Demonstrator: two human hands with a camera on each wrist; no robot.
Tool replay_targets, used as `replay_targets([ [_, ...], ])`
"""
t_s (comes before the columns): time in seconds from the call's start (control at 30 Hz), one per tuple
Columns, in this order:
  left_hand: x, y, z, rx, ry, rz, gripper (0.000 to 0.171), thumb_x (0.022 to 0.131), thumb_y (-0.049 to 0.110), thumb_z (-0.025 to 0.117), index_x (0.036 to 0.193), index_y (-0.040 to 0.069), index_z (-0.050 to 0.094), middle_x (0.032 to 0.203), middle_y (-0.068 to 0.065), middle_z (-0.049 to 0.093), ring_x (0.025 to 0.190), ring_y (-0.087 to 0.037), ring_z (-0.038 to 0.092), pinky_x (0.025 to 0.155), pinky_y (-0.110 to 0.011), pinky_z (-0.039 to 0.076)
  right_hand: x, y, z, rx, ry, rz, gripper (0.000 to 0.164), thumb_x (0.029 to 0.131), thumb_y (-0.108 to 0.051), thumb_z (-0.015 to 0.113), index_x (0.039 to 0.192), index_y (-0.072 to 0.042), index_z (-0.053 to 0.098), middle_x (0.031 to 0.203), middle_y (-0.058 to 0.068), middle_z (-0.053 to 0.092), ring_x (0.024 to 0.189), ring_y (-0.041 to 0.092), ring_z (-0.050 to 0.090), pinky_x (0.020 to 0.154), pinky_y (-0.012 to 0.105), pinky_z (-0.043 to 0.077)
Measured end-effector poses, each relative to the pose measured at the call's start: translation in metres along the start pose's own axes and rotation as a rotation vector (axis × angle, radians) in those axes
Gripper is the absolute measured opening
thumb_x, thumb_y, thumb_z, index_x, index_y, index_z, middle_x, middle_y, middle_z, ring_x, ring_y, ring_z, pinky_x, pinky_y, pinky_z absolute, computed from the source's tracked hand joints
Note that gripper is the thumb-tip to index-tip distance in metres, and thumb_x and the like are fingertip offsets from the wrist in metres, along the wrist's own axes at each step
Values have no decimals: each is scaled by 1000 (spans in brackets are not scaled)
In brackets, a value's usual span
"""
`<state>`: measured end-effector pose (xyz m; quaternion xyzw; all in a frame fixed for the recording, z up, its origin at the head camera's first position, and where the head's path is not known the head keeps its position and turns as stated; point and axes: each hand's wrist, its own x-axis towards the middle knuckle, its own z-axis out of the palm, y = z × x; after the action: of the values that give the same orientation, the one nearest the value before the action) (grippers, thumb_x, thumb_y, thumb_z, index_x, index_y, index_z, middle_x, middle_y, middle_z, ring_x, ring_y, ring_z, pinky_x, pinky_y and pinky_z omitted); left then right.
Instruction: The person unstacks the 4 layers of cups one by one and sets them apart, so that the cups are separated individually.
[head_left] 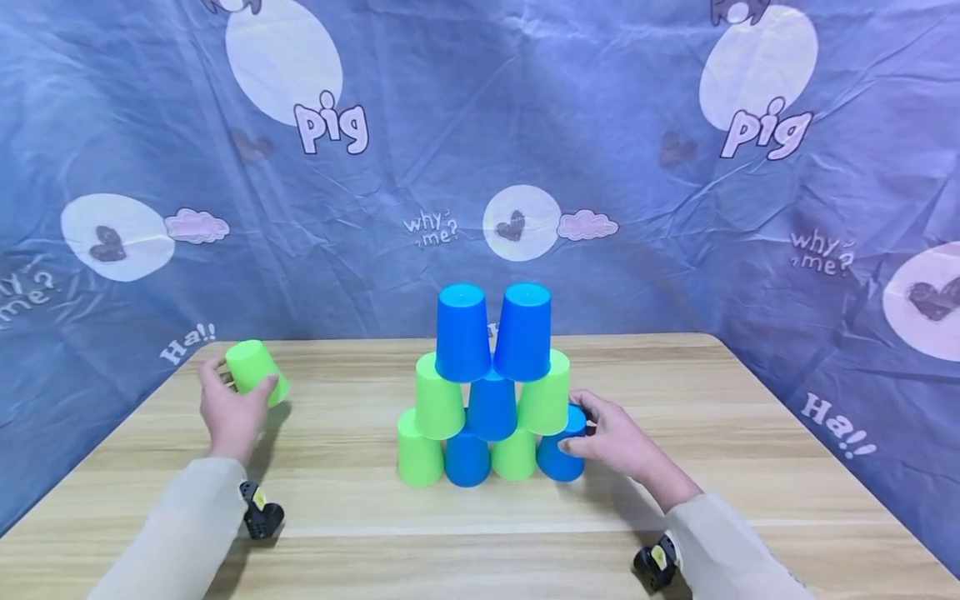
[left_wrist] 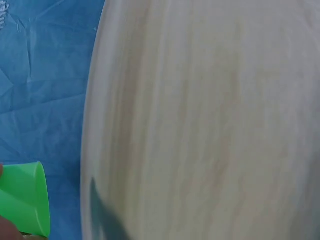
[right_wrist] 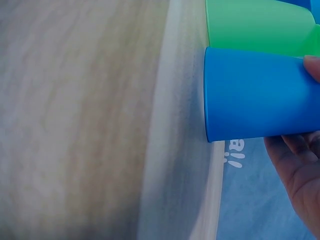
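My left hand (head_left: 234, 414) grips a green cup (head_left: 253, 369) upside down and slightly tilted, held up over the left side of the table. In the left wrist view that green cup (left_wrist: 22, 197) shows only at the lower left corner. Right of the middle stands a pyramid of upside-down cups in three rows. Two blue cups form its top row, green, blue and green the middle one. My right hand (head_left: 618, 440) holds the blue cup (head_left: 558, 460) at the right end of the bottom row, thumb in front and fingers (right_wrist: 287, 160) on the far side.
Both rows below the top alternate green and blue, with a green cup (head_left: 420, 454) at the bottom left end. The wooden table (head_left: 337, 533) ends against a blue printed cloth (head_left: 405, 108) at the back and sides. Small black devices (head_left: 262, 512) sit at both wrists.
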<state>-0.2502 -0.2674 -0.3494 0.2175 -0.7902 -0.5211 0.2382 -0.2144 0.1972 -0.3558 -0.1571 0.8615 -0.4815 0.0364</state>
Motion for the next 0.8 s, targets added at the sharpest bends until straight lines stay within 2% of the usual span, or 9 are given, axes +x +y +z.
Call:
replay_targets([
  [0.13,2,-10,2,7,-15,-61,79,84,14,64,145,11,13,144,-22,31,127,-40,35,104,-53,33,0,1,1,2,0,-2,50,76,-8,68,122,-3,49,113,13,57,101,28,53,85,45,50],
  [0.4,4,-18,3,17,-38,-115,79,84,10,63,145,10,12,144,-25,28,127,-45,33,103,-56,32,1,2,0,0,11,3,49,76,-8,67,122,-3,49,112,13,56,101,28,53,84,44,50],
  [0.63,1,-22,3,6,-60,-121,80,82,6,64,144,9,13,142,-27,29,126,-45,33,102,-56,33,0,2,1,6,12,4,50,76,-8,68,122,-3,49,112,13,56,101,28,53,85,45,49],
  [0.8,1,-23,3,25,-76,-116,81,81,3,63,143,9,11,142,-29,28,126,-48,32,103,-58,31,0,2,1,11,9,6,50,76,-8,68,122,-3,48,113,13,56,101,28,53,85,45,49],
])
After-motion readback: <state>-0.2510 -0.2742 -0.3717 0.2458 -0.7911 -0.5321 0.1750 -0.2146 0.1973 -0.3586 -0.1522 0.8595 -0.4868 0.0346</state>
